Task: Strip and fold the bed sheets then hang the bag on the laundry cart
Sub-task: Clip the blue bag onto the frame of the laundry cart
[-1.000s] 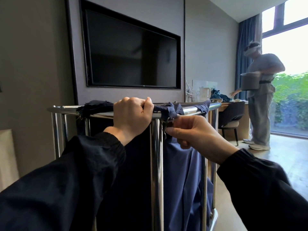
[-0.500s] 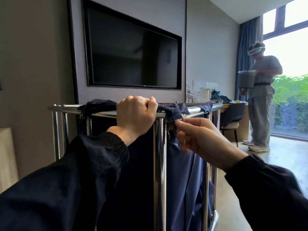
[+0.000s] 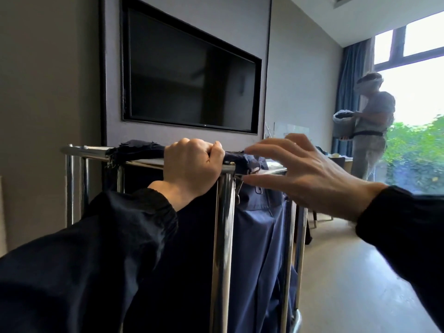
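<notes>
Chrome tubing forms the frame of the laundry cart (image 3: 223, 248), which fills the lower middle of the view, its top rail running level from left to right. The navy blue laundry bag (image 3: 259, 239) hangs inside the frame, its upper hem wrapped over the top rail and bunched at the near corner post. The left hand (image 3: 192, 168) is closed in a fist around the top rail, clamping the bag's folded hem against the metal just left of that post. The right hand (image 3: 305, 174) is open, fingers spread and slightly curled, just right of the post; its thumb lies beside a small metal clip below the rail, and whether the fingertips touch the fabric cannot be told. Both arms wear dark sleeves. Behind the cart a black television (image 3: 189, 78) is set into a grey wall. At the far right, by a bright window (image 3: 418, 92) with a blue curtain (image 3: 348, 80), a second person (image 3: 370, 126) in pale grey clothes stands holding a grey bin (image 3: 342, 126) at waist height, well apart from the cart.
</notes>
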The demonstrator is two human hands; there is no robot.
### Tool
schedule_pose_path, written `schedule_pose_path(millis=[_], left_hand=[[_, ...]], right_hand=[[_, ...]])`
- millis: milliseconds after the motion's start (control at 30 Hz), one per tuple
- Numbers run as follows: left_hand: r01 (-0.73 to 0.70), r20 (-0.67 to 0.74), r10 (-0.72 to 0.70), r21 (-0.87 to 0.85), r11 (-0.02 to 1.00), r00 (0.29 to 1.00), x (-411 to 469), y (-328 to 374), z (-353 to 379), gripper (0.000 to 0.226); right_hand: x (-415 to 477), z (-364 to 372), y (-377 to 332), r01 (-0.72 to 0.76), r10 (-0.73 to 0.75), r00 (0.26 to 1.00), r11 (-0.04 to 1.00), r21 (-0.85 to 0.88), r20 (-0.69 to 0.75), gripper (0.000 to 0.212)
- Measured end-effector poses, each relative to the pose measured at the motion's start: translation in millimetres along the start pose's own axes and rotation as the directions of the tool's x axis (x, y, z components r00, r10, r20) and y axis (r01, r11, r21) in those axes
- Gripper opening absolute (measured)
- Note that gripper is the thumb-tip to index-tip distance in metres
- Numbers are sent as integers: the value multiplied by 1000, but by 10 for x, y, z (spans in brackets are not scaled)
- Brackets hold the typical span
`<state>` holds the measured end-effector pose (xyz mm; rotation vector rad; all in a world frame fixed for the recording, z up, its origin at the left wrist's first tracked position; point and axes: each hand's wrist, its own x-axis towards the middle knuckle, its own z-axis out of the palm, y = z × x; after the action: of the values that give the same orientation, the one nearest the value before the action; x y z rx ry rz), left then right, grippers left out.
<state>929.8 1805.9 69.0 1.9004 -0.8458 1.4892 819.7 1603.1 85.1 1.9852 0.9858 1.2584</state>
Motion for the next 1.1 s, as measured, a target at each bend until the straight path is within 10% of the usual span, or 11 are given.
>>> schedule_pose_path(millis=[400, 800, 1100], left_hand=[[15, -15, -15, 40, 999, 1000, -1, -10, 5, 51], [22, -5, -22, 4, 1000, 1000, -15, 34, -23, 53], [17, 3, -17, 4, 1000, 1000, -24, 76, -19, 52]], right_hand=[[278, -26, 149, 126, -138, 987, 982, 142, 77, 15], [190, -184, 132, 183, -230, 940, 963, 197, 252, 32], [158, -39, 37, 181, -198, 979, 958, 223, 55, 24]])
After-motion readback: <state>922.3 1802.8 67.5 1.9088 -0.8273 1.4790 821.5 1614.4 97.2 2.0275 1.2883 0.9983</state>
